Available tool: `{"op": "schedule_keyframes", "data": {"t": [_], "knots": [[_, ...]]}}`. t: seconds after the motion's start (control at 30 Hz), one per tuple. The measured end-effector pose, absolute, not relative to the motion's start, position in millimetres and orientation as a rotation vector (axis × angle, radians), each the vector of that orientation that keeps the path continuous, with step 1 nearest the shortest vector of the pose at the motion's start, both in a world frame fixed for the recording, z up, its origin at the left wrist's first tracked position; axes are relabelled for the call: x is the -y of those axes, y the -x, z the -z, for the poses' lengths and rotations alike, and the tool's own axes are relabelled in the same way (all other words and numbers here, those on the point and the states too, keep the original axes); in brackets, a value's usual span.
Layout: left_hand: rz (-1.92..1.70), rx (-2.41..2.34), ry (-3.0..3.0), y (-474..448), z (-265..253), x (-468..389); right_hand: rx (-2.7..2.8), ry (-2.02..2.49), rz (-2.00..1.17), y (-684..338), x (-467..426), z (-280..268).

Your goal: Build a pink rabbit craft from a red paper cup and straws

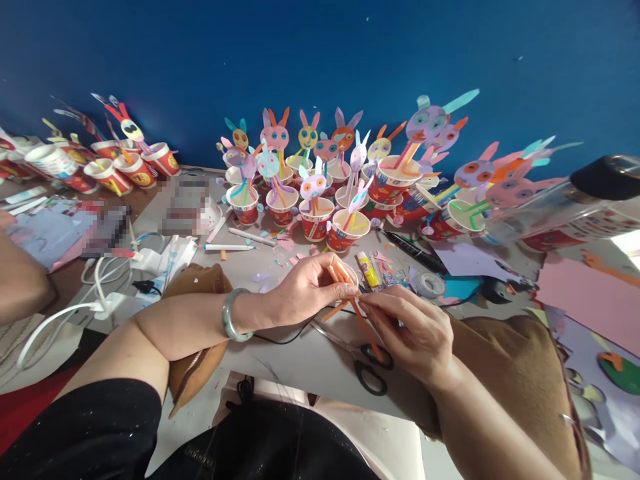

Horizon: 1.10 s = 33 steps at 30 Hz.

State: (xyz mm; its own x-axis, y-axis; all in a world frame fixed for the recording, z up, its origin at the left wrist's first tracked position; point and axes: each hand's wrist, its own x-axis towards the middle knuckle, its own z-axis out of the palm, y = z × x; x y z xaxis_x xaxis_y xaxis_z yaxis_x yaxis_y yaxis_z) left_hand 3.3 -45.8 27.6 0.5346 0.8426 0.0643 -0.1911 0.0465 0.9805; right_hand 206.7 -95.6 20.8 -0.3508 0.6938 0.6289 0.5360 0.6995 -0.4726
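My left hand [306, 288], with a pale green bangle [231, 317] at the wrist, pinches a bundle of narrow orange strips [334, 311] between thumb and fingers. Two loose ends hang below, spread apart. The fingers of my right hand [415, 330] are closed on the same strips from the right; the exact grip is partly hidden. Whether the strips are paper or flattened straw I cannot tell. Black-handled scissors [370, 378] lie on the table under my hands. A yellow glue stick [369, 269] rests just beyond them, among colored paper scraps.
Several red paper cups [317, 220] with paper rabbit heads stand along the blue wall [320, 60]. A clear bottle [550, 203], tape roll [429, 285] and pink paper [590, 287] are at right. White cables [103, 280] and another person's arm [23, 273] are at left. Brown cushions [505, 373] lie under my forearms.
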Motion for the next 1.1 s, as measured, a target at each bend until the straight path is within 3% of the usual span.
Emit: {"op": "schedule_keyframes", "data": {"t": [0.23,0.57,1.1], "knots": [[-0.758,-0.622,-1.384,-0.3,-32.0,45.2,2.054,0.886,-0.596,-210.3,92.6,-30.0],[-0.736,-0.59,-1.191,-3.3,-29.8,47.8,1.221,0.979,-1.335,-202.9,94.8,-14.1],[-0.61,-0.53,-1.173,-2.8,-26.2,51.8,1.61,1.173,-1.037,-196.5,94.3,-23.0]]}}
